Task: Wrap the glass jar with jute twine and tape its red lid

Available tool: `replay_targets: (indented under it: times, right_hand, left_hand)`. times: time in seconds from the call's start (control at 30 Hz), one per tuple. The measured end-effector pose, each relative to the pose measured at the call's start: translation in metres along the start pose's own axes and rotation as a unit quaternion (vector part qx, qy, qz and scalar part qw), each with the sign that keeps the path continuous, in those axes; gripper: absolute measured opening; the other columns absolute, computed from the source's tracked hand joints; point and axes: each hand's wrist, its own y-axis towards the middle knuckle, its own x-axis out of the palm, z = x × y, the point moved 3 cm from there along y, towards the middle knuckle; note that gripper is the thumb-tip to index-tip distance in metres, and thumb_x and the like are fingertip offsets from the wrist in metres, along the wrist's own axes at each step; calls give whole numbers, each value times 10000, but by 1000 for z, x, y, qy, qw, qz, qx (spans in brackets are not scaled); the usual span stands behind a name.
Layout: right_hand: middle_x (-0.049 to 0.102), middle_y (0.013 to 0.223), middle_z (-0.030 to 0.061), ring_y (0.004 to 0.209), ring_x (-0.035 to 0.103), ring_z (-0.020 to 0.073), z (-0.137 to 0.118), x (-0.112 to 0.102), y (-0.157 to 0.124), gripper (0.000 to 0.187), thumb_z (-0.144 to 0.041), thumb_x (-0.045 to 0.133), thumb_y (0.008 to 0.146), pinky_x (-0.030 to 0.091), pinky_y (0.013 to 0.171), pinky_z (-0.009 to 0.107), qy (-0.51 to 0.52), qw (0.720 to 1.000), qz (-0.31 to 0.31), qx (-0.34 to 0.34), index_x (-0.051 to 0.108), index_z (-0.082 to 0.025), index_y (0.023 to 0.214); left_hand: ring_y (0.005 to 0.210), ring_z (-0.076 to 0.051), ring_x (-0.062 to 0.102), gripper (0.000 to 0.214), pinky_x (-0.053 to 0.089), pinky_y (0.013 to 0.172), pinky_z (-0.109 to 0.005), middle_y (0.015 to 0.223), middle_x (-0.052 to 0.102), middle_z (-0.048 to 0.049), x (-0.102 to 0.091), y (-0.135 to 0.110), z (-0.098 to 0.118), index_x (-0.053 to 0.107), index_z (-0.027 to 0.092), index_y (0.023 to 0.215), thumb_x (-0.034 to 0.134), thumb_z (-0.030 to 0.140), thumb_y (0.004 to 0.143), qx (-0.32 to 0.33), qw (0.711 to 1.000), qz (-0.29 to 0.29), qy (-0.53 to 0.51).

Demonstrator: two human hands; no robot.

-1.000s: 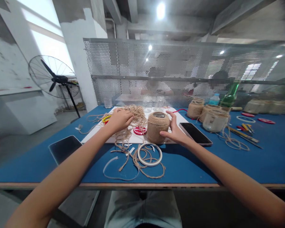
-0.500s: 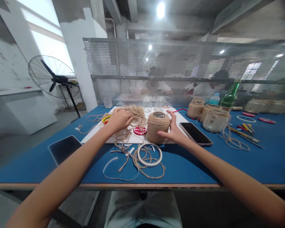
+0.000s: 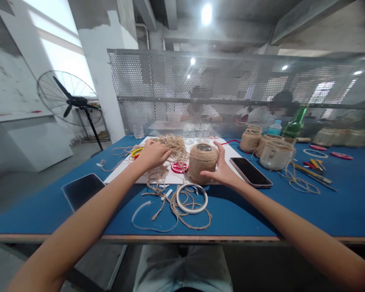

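Right hand fingers cupped around twine-wrapped jar; left hand fingers curled, gripping loose twine.

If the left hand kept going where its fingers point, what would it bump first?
Probably the loose twine heap right at the left hand's fingertips; the twine-wrapped jar lies beyond, though depth is unclear.

The red lid bears white print too small to read.
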Motion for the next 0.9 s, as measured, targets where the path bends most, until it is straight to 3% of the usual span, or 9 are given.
replay_targets:
  times: [0.17,0.4,0.6,0.8,0.9]
  right_hand:
    - [287,1346,170,1234,359,297,-2,2,-2,1044,-452,739,569,271,1031,477,-4,1000,24,15,65,-232,1336]
    - [234,1381,164,1254,342,287,0,-3,0,967,-400,696,628,249,1048,447,16,1000,-18,4,62,-218,1335]
    - [304,1345,143,1232,377,278,8,-3,0,937,-421,680,648,280,1034,436,57,997,-57,13,85,-216,1343]
    - [190,1407,170,1303,254,317,4,0,-1,1105,-485,725,567,208,1064,471,19,1000,-18,9,8,-210,1361]
    - [213,1389,176,1293,272,309,-2,1,-1,1116,-478,732,565,210,1064,483,6,1000,-4,8,-3,-214,1362]
  left_hand:
    - [817,-223,583,412,297,759,-370,793,671,-55,-1,0,1,643,202,764,293,379,889,-3,1000,-4,1]
    - [820,-214,585,393,303,777,-367,804,671,-48,-3,0,1,619,201,773,286,372,890,-2,1000,-14,-1]
    - [796,-217,589,372,315,770,-370,798,675,-44,-2,-1,1,603,202,782,283,362,886,-7,1000,-24,2]
    - [813,-215,588,376,316,785,-366,805,677,-52,-2,-1,1,615,204,797,284,360,882,-10,1000,-26,3]
    - [808,-220,590,363,316,776,-370,804,677,-54,-2,-1,1,612,202,790,297,358,881,-11,1000,-25,3]
